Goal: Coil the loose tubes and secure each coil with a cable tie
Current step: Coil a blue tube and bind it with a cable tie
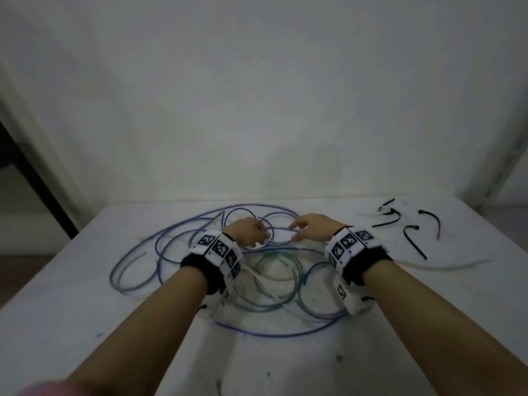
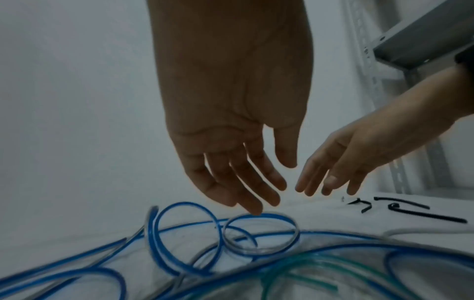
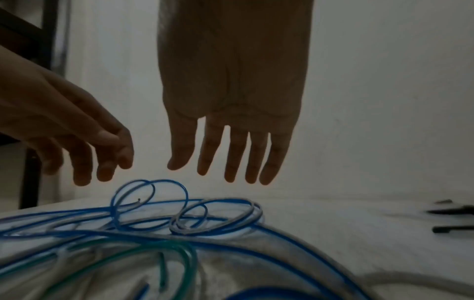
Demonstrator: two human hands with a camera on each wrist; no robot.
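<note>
A long blue tube [image 1: 274, 335] lies in tangled loops across the white table [image 1: 85, 324]. A green tube [image 1: 299, 274] curls inside those loops, and a clear tube [image 1: 445, 265] trails off to the right. My left hand [image 1: 251, 232] and right hand [image 1: 311, 228] hover side by side over the small far blue loops [image 2: 261, 218]. In the wrist views the left hand [image 2: 243, 182] and the right hand [image 3: 231, 152] hang with straight fingers just above the tube, holding nothing. Several black cable ties [image 1: 414, 244] lie loose at the far right.
A pale wall rises right behind the table's far edge. A perforated metal post [image 1: 503, 167] stands at the right and a dark frame [image 1: 34, 181] at the left. The near table surface is scuffed and stained.
</note>
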